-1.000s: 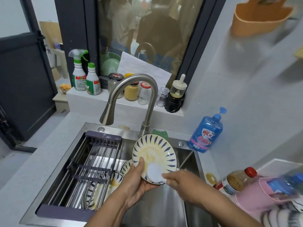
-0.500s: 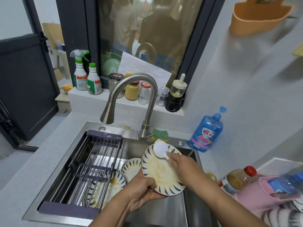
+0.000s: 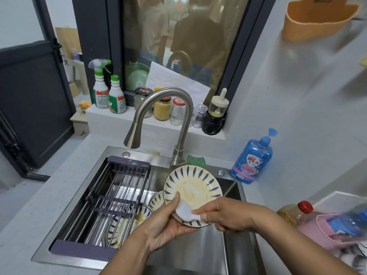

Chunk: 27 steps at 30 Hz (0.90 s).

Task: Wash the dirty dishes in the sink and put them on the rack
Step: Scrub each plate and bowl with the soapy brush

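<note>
My left hand (image 3: 164,225) grips the lower left rim of a cream plate with blue leaf marks (image 3: 195,188), tilted up over the steel sink (image 3: 234,255). Yellow smears cover the plate's middle. My right hand (image 3: 224,215) pinches a white sponge (image 3: 183,212) against the plate's lower edge. Two more dirty plates lie in the basin: one (image 3: 156,201) beside the held plate, one (image 3: 119,231) under the rack. The dark slatted rack (image 3: 111,199) spans the sink's left half and bears nothing.
The curved faucet (image 3: 158,114) arches over the sink with no water running. A blue detergent bottle (image 3: 252,159) stands at the back right, a green sponge (image 3: 195,160) behind the faucet base. Jars and spray bottles (image 3: 101,90) line the sill. An oil bottle (image 3: 292,213) and pink container (image 3: 325,231) sit at right.
My right hand swept the sponge from the plate's top rim down to its lower edge. The plate tilted back up toward me, still in my left hand.
</note>
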{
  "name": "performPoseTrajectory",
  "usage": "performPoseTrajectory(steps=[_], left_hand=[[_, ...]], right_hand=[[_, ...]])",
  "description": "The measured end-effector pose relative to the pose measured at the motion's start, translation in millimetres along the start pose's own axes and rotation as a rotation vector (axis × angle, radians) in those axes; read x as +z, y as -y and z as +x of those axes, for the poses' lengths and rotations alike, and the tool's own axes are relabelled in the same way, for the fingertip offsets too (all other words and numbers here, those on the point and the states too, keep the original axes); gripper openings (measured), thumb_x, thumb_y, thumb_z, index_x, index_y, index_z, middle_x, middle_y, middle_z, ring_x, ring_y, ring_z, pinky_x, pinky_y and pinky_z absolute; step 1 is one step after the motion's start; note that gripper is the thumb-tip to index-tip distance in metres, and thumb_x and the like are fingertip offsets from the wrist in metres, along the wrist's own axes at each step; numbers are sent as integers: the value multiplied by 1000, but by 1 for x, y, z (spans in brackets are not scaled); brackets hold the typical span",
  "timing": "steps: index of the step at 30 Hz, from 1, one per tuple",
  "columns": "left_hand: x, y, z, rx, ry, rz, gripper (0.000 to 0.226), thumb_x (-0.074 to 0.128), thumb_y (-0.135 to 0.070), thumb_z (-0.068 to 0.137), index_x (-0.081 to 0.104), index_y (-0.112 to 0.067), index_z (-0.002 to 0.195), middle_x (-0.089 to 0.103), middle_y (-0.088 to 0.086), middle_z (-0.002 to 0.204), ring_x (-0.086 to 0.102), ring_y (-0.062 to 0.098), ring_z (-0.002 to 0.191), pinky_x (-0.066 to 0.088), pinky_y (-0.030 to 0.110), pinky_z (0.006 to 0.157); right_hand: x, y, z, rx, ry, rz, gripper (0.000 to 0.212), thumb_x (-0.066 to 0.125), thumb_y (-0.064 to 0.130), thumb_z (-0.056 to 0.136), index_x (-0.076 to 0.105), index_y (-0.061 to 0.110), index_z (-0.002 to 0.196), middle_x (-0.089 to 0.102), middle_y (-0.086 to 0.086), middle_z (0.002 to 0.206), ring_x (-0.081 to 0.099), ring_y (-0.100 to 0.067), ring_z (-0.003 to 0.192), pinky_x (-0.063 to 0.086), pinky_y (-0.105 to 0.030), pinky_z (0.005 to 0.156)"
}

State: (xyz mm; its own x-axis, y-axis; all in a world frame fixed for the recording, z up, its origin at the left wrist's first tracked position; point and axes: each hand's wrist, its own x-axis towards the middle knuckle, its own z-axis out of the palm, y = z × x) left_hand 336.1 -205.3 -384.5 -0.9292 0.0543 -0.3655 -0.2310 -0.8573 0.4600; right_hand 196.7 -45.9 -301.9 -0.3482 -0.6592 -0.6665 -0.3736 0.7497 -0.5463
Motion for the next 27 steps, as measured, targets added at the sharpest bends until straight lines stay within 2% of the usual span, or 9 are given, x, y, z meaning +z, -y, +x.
performPoseTrajectory(steps=[1,3,5,7,10,16,19,23,27], left_hand=[[1,-2,2,6,-59,13,53,52,-39,102,53,0,137,64,28,132,61,47,122,44,68,104],[3,-6,4,48,-152,42,50,43,-40,105,54,-2,136,69,25,125,67,45,113,54,66,89],[5,-5,4,92,-212,77,45,43,-37,106,52,-6,137,71,21,121,70,42,109,59,63,79],[6,-4,4,114,-254,107,42,44,-35,106,51,-9,139,73,19,120,72,39,106,61,59,73],[10,-5,3,122,-264,117,39,45,-33,107,49,-12,139,73,18,118,72,39,104,61,57,70],[11,-10,1,108,-241,196,37,47,-31,106,51,-12,138,73,15,121,72,35,108,62,53,73],[10,-9,2,69,-188,258,32,51,-13,105,50,-9,137,73,18,120,71,38,107,61,58,78],[10,-2,2,26,-140,300,48,44,21,93,50,-5,133,73,20,117,71,41,106,59,62,80],[6,-1,3,40,-125,306,52,42,25,91,51,-6,131,73,20,118,71,41,106,58,63,80]], right_hand=[[-4,2,-4,32,0,-63,29,54,44,102,62,51,129,57,1,69,45,-13,53,40,-22,47],[-12,5,-9,77,-29,-234,31,55,45,102,62,49,132,72,1,103,59,-13,75,48,-23,70],[-19,7,-14,125,-116,-444,36,52,38,104,59,40,140,61,8,140,61,-13,114,44,-25,97],[-24,7,-15,212,-224,-586,39,46,38,106,53,40,144,52,9,150,54,-17,132,42,-33,108],[-23,8,-14,294,-342,-733,41,38,34,107,46,43,147,53,-1,148,56,-27,128,48,-41,103],[-5,7,-11,237,-538,-811,64,40,11,103,22,43,156,58,-9,134,62,-31,117,52,-40,91],[-1,3,-5,147,-608,-682,57,38,24,108,18,47,156,59,-8,132,62,-32,114,54,-44,93],[3,17,-1,-23,-532,-594,44,26,51,108,23,60,151,60,-3,137,58,-31,121,48,-40,94],[5,16,0,-30,-541,-801,56,36,36,109,10,57,153,57,-4,132,61,-33,113,48,-39,85]])
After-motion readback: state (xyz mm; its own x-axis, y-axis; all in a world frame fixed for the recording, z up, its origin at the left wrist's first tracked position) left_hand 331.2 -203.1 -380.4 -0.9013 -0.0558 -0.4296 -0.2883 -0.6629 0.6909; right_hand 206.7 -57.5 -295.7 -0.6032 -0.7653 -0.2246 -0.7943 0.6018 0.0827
